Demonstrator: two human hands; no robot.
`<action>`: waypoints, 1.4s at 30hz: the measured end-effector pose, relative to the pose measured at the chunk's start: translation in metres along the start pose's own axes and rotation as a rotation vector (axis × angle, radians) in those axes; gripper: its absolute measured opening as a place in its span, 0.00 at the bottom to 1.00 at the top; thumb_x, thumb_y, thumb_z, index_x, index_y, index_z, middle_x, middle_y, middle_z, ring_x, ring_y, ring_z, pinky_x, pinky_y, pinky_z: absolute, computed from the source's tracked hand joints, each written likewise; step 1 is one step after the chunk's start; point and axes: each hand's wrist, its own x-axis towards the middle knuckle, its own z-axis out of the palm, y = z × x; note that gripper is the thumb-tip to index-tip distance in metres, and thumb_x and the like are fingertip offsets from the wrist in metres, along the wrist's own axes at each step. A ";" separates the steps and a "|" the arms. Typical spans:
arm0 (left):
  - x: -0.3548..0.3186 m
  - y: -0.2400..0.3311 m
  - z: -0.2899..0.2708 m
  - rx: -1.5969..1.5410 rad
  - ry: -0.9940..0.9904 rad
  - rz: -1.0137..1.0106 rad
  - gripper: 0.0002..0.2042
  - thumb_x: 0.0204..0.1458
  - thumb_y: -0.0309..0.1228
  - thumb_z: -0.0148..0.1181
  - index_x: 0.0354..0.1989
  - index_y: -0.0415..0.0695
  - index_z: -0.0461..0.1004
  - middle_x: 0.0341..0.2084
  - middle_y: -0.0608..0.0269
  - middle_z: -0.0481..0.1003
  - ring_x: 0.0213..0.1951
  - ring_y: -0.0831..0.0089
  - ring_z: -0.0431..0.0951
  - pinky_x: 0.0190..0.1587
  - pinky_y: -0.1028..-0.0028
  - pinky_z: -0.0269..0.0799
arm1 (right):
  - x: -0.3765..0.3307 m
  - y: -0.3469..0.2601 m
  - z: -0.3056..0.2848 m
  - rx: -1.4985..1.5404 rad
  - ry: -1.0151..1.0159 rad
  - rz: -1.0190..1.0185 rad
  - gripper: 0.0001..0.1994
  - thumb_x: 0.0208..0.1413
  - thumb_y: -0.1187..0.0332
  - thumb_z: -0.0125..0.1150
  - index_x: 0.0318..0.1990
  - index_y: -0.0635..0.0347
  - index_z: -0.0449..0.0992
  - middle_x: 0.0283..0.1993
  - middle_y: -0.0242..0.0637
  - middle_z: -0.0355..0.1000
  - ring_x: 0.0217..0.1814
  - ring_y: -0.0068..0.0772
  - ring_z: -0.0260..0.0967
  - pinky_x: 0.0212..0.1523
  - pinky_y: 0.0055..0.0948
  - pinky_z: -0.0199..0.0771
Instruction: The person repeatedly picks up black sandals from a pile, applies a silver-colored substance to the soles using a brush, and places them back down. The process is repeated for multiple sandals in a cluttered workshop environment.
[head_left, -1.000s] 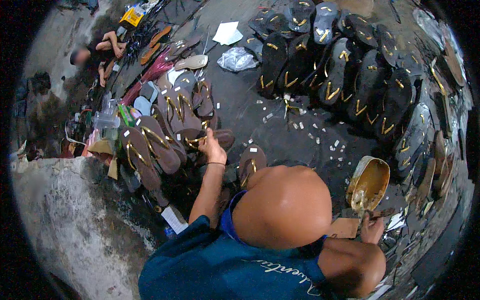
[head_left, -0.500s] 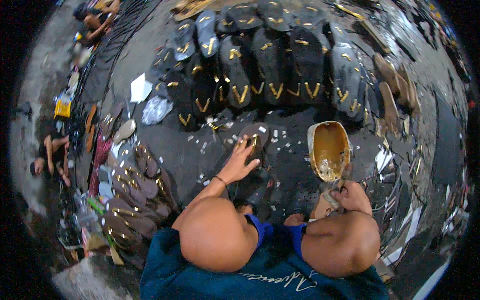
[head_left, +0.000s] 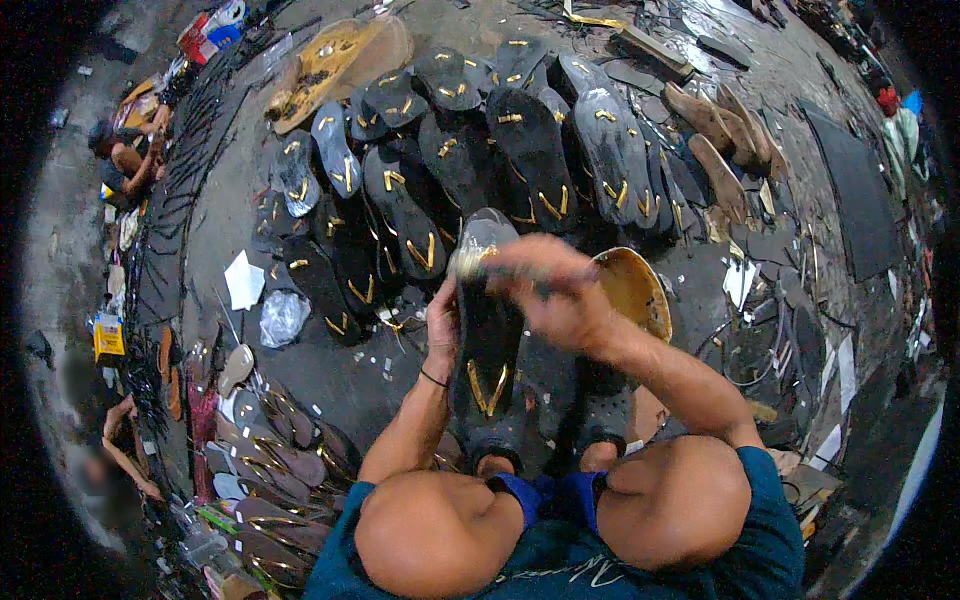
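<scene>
My left hand is wrapped round the side of a black flip-flop sole, held upright between my knees. Its underside faces me, with folded gold strap ends in a V near the heel. The toe end looks shiny and wet. Across that end my right hand is closed on a brush-like tool, smeared by motion. Partly behind my right forearm sits a tub coated inside with amber, glue-like stuff.
Rows of flip-flop soles lie beyond my hands, gold strap ends showing. Finished-looking brown flip-flops pile up at the left. A crumpled plastic bag and wooden foot forms lie around. Two other people are at the left.
My left hand has left the flip-flop on the floor and now holds up a black sole. My right hand has come from beside the tub to the sole's toe end. The view has shifted.
</scene>
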 end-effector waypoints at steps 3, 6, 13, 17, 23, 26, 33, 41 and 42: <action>-0.005 0.001 0.007 0.353 0.037 0.115 0.23 0.65 0.40 0.39 0.60 0.37 0.65 0.53 0.52 0.72 0.52 0.62 0.75 0.56 0.61 0.71 | -0.012 -0.036 -0.012 0.049 -0.293 -0.003 0.24 0.40 0.80 0.62 0.48 0.46 0.79 0.43 0.36 0.78 0.49 0.41 0.74 0.52 0.41 0.67; -0.024 0.001 0.014 0.494 0.156 0.080 0.24 0.64 0.40 0.38 0.61 0.36 0.64 0.55 0.51 0.71 0.53 0.60 0.75 0.57 0.61 0.71 | 0.031 0.008 -0.017 -0.194 0.097 0.104 0.14 0.48 0.75 0.63 0.45 0.54 0.79 0.40 0.42 0.78 0.43 0.46 0.75 0.44 0.38 0.73; -0.018 0.007 -0.030 0.004 -0.009 0.033 0.25 0.64 0.43 0.35 0.58 0.36 0.66 0.53 0.51 0.72 0.53 0.56 0.74 0.57 0.58 0.70 | -0.008 -0.014 -0.012 -0.030 0.067 0.102 0.10 0.52 0.75 0.63 0.44 0.60 0.77 0.44 0.42 0.76 0.46 0.43 0.75 0.47 0.36 0.73; -0.013 -0.017 -0.001 0.070 0.103 0.008 0.25 0.64 0.45 0.39 0.58 0.37 0.67 0.53 0.53 0.72 0.51 0.59 0.75 0.57 0.60 0.70 | -0.021 -0.031 -0.010 -0.020 -0.107 -0.056 0.16 0.45 0.76 0.66 0.44 0.55 0.76 0.40 0.40 0.76 0.44 0.44 0.74 0.45 0.36 0.71; -0.033 0.001 0.034 -0.073 -0.061 0.030 0.24 0.64 0.42 0.38 0.60 0.38 0.65 0.55 0.51 0.71 0.53 0.57 0.74 0.58 0.61 0.70 | 0.046 -0.001 -0.040 0.102 0.160 0.241 0.09 0.56 0.68 0.63 0.41 0.63 0.78 0.36 0.43 0.78 0.38 0.37 0.76 0.42 0.33 0.74; -0.043 0.003 -0.002 0.016 0.083 0.057 0.24 0.64 0.42 0.37 0.60 0.38 0.65 0.55 0.51 0.71 0.53 0.57 0.74 0.58 0.61 0.70 | 0.043 -0.006 -0.031 -0.004 0.099 0.142 0.10 0.56 0.72 0.63 0.45 0.63 0.77 0.39 0.41 0.78 0.42 0.30 0.76 0.45 0.29 0.74; 0.006 0.015 0.015 0.422 0.432 0.273 0.23 0.65 0.42 0.36 0.58 0.37 0.67 0.52 0.53 0.73 0.52 0.61 0.74 0.56 0.63 0.69 | -0.042 -0.016 -0.008 0.172 -0.033 0.113 0.10 0.50 0.76 0.64 0.41 0.58 0.80 0.40 0.39 0.79 0.44 0.38 0.76 0.48 0.33 0.74; -0.103 -0.018 -0.071 0.106 0.570 -0.200 0.25 0.65 0.44 0.35 0.58 0.38 0.67 0.50 0.52 0.74 0.49 0.60 0.77 0.55 0.61 0.71 | -0.115 0.041 -0.095 -0.438 0.274 0.587 0.09 0.54 0.65 0.65 0.41 0.56 0.81 0.41 0.42 0.78 0.41 0.38 0.77 0.43 0.32 0.75; -0.128 -0.022 -0.068 0.058 0.566 -0.278 0.24 0.65 0.45 0.35 0.58 0.38 0.67 0.50 0.53 0.74 0.49 0.60 0.77 0.55 0.61 0.72 | -0.124 0.040 -0.102 -0.539 0.206 0.572 0.10 0.54 0.65 0.65 0.41 0.57 0.81 0.41 0.43 0.78 0.41 0.40 0.77 0.42 0.33 0.75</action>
